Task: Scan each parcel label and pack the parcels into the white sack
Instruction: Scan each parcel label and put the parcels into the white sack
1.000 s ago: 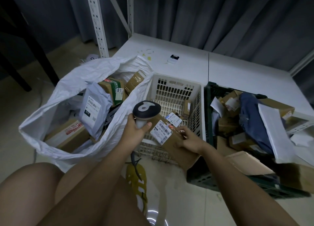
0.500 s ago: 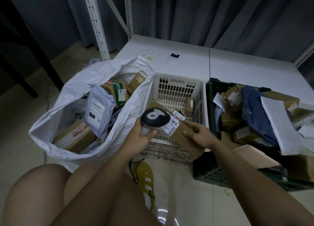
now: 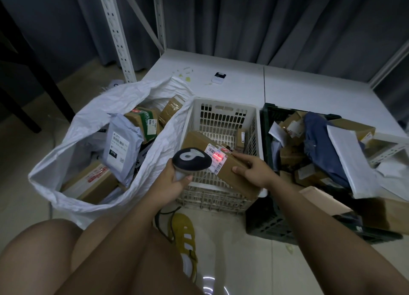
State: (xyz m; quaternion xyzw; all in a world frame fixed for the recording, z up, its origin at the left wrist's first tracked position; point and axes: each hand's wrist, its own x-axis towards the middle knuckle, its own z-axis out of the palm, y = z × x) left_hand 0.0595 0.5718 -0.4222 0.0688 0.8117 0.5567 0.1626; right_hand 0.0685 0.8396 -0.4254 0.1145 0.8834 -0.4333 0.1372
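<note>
gripped at its near right end by the right hand (image 3: pixel 254 173), a cardboard parcel (image 3: pixel 223 161) tilts over the white basket (image 3: pixel 221 117).
left hand (image 3: pixel 174 181) clasps the scanner (image 3: pixel 191 161), red light on the label (image 3: pixel 215 157). box looks stiff, light; hold its long edges. white sack (image 3: pixel 88 122) gapes left.

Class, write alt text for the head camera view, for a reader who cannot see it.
A left hand aims a barcode scanner, red light on the label of a cardboard parcel held by the right hand over a white basket. A parcel-filled white sack stands left.
</note>
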